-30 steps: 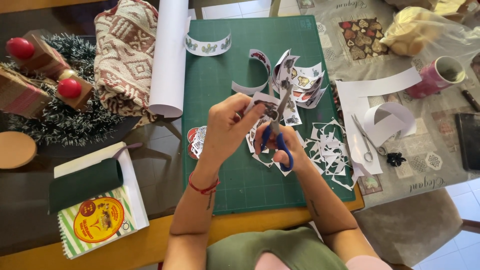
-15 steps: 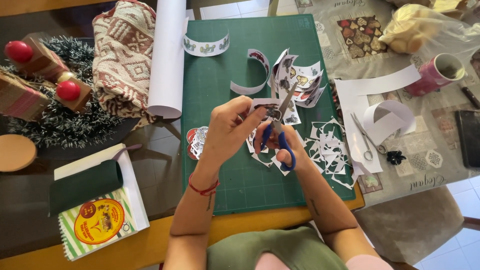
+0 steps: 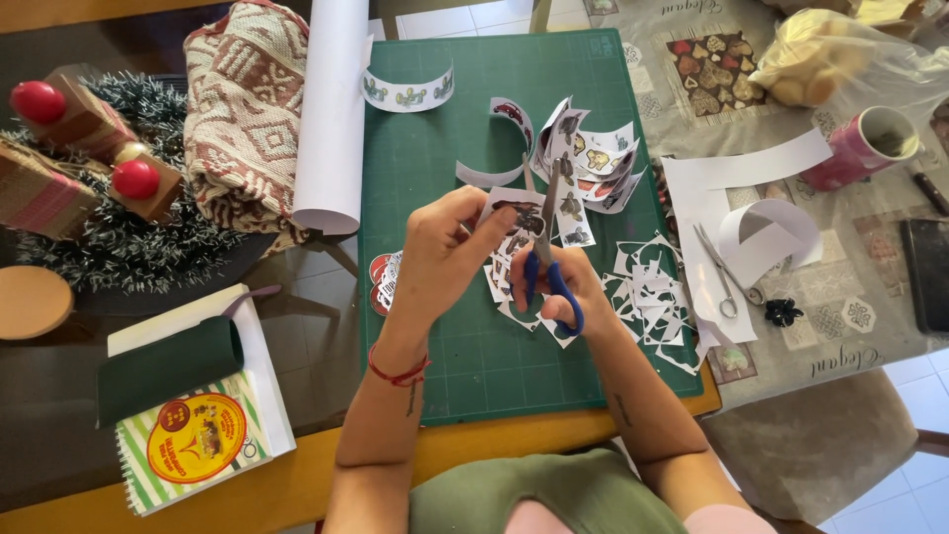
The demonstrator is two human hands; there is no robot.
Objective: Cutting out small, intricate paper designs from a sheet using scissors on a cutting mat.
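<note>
You're mid-cut: left hand (image 3: 450, 252) pinches the printed paper strip (image 3: 514, 213) above the green cutting mat (image 3: 445, 148), right hand (image 3: 563, 287) grips the blue-handled scissors (image 3: 550, 247), so next, judging by this, turn the strip into the blades.

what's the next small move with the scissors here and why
Probably close the blades a little further along the picture's edge. The right hand holds the blue-handled scissors with the blades at the small paper cutout pinched by the left hand, and white border seems to remain around the picture.
</note>
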